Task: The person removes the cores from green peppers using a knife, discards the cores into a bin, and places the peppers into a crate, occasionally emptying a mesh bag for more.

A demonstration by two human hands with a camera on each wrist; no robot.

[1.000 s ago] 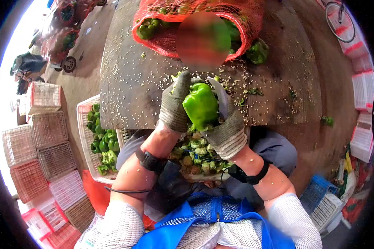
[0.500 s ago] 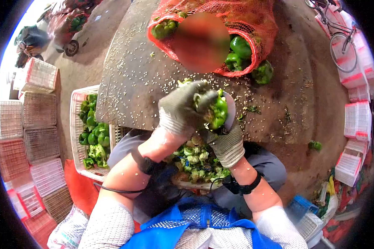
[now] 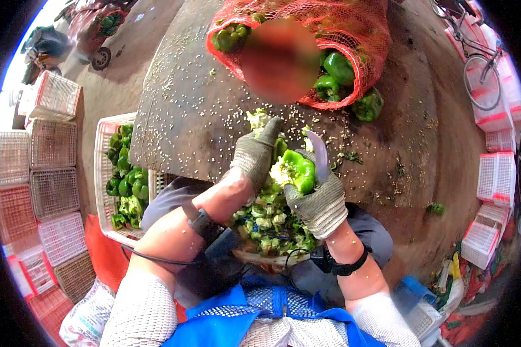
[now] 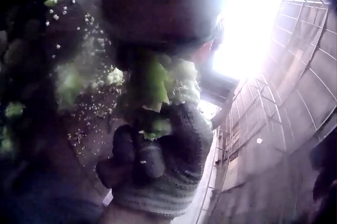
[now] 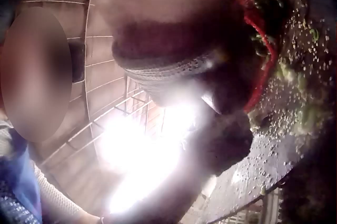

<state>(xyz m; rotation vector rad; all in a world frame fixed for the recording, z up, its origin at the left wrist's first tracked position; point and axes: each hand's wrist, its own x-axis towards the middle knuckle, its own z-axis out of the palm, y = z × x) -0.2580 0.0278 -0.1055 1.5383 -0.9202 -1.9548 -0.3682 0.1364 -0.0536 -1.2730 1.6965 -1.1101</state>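
Observation:
In the head view, the gloved right hand (image 3: 320, 202) holds a knife with a curved pale blade (image 3: 317, 151) and an opened green pepper (image 3: 301, 172), its whitish seedy inside facing left. Just left of it, the gloved left hand (image 3: 253, 156) has its thumb pointing up, with a green pepper piece (image 3: 279, 148) at its fingers. The left wrist view shows this hand (image 4: 163, 166) with curled fingers around a green piece (image 4: 152, 84) and a pale seed core (image 4: 183, 82). Glare and shadow hide most of the right hand (image 5: 226, 134) in the right wrist view.
Red mesh sack (image 3: 359, 34) with green peppers lies on the seed-strewn board (image 3: 185, 115). Pale trimmings (image 3: 258, 120) lie near the left thumb. A white crate (image 3: 103, 173) of peppers stands left; a container of scraps (image 3: 266, 225) sits below the hands. Stacked crates (image 3: 53, 144) stand farther left.
The pepper, whole-looking a second ago, now shows its seedy inside in the right hand. The left hand crossed over it, then drew back left with a piece. The view shifted slightly.

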